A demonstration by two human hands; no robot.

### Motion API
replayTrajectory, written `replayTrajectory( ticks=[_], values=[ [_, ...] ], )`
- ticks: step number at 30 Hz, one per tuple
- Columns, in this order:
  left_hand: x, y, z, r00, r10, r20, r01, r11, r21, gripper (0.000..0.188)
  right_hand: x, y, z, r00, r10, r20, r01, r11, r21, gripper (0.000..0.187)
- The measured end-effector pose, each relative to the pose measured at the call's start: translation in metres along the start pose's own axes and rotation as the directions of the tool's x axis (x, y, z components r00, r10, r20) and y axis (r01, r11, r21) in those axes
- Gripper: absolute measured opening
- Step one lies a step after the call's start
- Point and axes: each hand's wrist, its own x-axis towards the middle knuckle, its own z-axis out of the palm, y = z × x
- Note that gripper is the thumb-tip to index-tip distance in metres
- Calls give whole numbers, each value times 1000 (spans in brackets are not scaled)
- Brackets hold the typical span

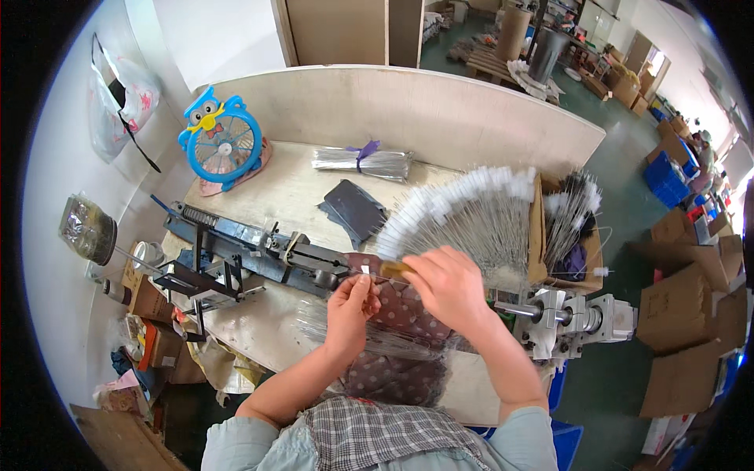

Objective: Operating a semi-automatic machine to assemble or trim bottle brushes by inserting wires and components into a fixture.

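Observation:
My left hand (352, 312) is closed, thumb and fingertips pinching a small white piece (364, 269). My right hand (449, 284) grips a tool with a yellow-brown handle (395, 267), which points left toward the pinched piece. What the tool's tip looks like is too small to tell. Just left of both hands ends a long dark metal fixture (259, 250) with a spring and clamps. Under the hands lies a brown dotted cloth (412, 308), with a bundle of thin wires (400, 343) across it. Right of the hands, many wire-stemmed brushes with white tips (440, 206) fan out.
A silver motorised spindle (569, 322) stands at the table's right. A cardboard box (542, 228) holds more brushes. Farther back lie a tied wire bundle (363, 162) and dark sheets (352, 210). A blue fan (225, 144) stands back left; a black metal frame (206, 275) is near left.

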Motion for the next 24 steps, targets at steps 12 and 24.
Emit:
replayTrajectory(
  ticks=[12,24],
  values=[
    [0,-1,-11,998,-24,59,21,999,47,22,17,-3,35,897,239,373,-339,913,229,19],
    [1,6,8,998,-62,-1,60,967,-248,39,7,-40,60,991,127,47,-125,991,-37,29]
  ],
)
